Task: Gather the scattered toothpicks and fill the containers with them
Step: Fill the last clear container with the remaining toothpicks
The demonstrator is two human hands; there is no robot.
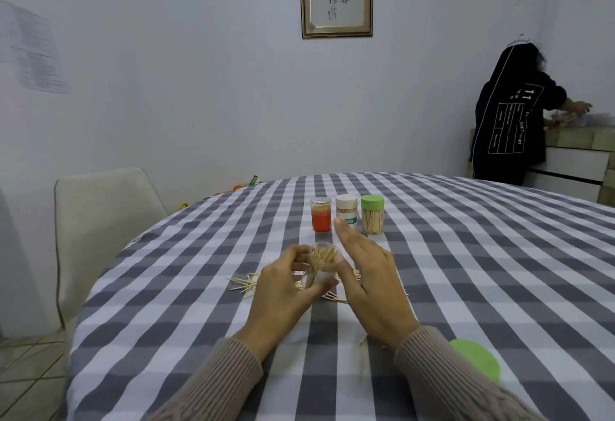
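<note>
Head view: left hand grips open container beside right hand.

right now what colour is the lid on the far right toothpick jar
Green, on the rightmost jar in the row; the head view shows it plainly.
</note>
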